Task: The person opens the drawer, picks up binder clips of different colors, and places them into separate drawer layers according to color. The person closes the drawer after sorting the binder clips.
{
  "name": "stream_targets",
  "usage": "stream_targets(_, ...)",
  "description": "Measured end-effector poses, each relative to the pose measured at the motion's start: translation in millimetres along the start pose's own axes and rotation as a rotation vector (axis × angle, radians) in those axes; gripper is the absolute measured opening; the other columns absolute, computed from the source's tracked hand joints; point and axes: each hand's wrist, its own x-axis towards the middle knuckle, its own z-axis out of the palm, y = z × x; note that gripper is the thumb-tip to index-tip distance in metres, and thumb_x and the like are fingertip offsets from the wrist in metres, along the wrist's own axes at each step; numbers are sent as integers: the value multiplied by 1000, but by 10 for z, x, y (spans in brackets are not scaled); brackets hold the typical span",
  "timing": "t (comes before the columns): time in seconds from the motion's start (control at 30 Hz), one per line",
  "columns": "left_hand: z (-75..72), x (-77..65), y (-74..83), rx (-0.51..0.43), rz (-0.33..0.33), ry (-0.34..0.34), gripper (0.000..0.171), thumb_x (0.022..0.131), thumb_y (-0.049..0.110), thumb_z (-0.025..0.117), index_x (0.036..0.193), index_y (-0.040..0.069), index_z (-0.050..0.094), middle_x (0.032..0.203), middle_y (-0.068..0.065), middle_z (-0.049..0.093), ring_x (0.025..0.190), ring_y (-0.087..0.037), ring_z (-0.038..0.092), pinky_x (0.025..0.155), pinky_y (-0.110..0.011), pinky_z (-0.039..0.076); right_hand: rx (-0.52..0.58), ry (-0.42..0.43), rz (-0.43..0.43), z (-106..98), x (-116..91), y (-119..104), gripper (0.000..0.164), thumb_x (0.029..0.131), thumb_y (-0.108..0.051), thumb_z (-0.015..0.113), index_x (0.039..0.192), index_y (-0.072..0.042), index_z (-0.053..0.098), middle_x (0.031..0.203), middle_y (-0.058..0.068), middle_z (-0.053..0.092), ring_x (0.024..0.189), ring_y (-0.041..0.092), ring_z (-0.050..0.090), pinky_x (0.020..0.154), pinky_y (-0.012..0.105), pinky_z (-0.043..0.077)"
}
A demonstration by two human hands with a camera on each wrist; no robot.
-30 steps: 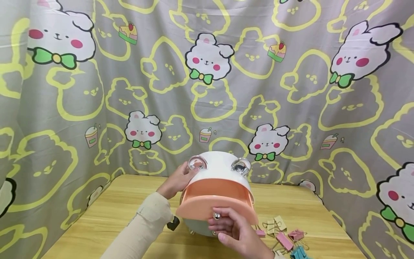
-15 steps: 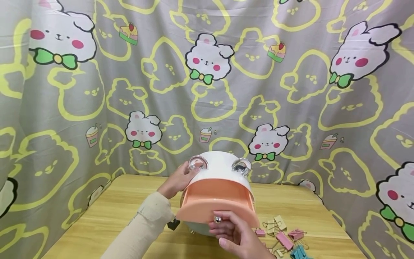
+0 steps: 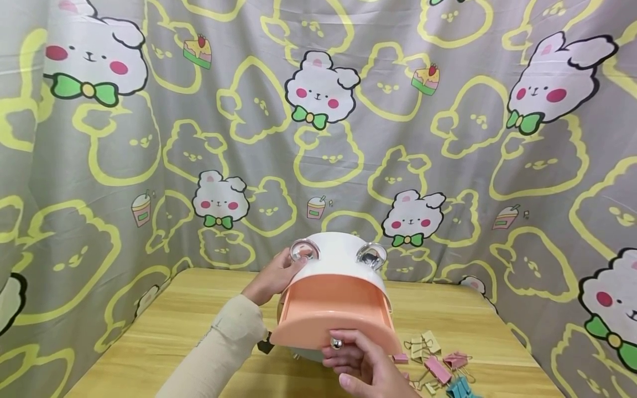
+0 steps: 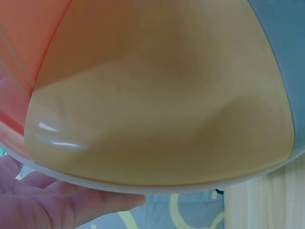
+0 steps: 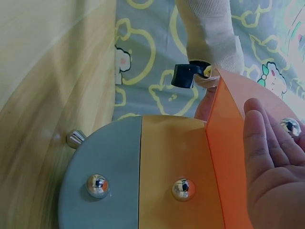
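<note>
A rounded white drawer box (image 3: 332,249) with two clear, silver-rimmed eyes stands on the table. Its coral top drawer (image 3: 303,333) is pulled out toward me. My right hand (image 3: 370,367) hooks its fingers at the drawer's silver knob (image 3: 337,344), thumb held apart. Lower down, a yellow drawer (image 5: 167,148) and a grey-blue drawer (image 5: 112,148) sit closed, each with a silver knob. My left hand (image 3: 272,277) rests against the box's left side, thumb on the shell by the left eye; a finger lies straight along the rim in the left wrist view.
Several binder clips in pink, yellow and blue, among them a pink clip (image 3: 438,370), lie right of the box on the wooden table (image 3: 199,309). A black wrist camera (image 5: 186,75) hangs at the left sleeve. A patterned curtain (image 3: 318,160) surrounds the table.
My right hand has drawn the coral drawer a little farther out and down toward me, and more of its inside shows. The left hand and the box have stayed in place.
</note>
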Motion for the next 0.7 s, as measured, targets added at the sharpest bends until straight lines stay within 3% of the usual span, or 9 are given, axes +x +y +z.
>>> stream_targets(0.17, 0, 6, -7, 5, -2, 4, 37, 99, 34, 57, 127, 11, 52, 109, -11, 63, 91, -22, 61, 82, -38, 49, 24, -1, -20, 13, -10, 7, 45, 96, 8, 46, 141, 4, 37, 127, 13, 59, 115, 28, 59, 96, 36, 46)
stream_targets(0.4, -2, -5, -3, 20, -3, -4, 39, 99, 36, 56, 128, 10, 51, 112, -12, 63, 95, -23, 60, 85, -41, 47, -12, -46, -130, 6, -15, 59, 49, 92, 16, 44, 140, 9, 34, 127, 16, 59, 114, 27, 60, 93, 38, 48)
stream_targets(0.7, 0, -22, 32, 35, -17, -9, 39, 100, 35, 54, 130, 11, 49, 115, -12, 62, 99, -25, 59, 88, -42, 46, -15, -51, -129, 15, -40, 58, 49, 93, 16, 43, 140, 8, 35, 128, 14, 60, 113, 25, 60, 92, 38, 48)
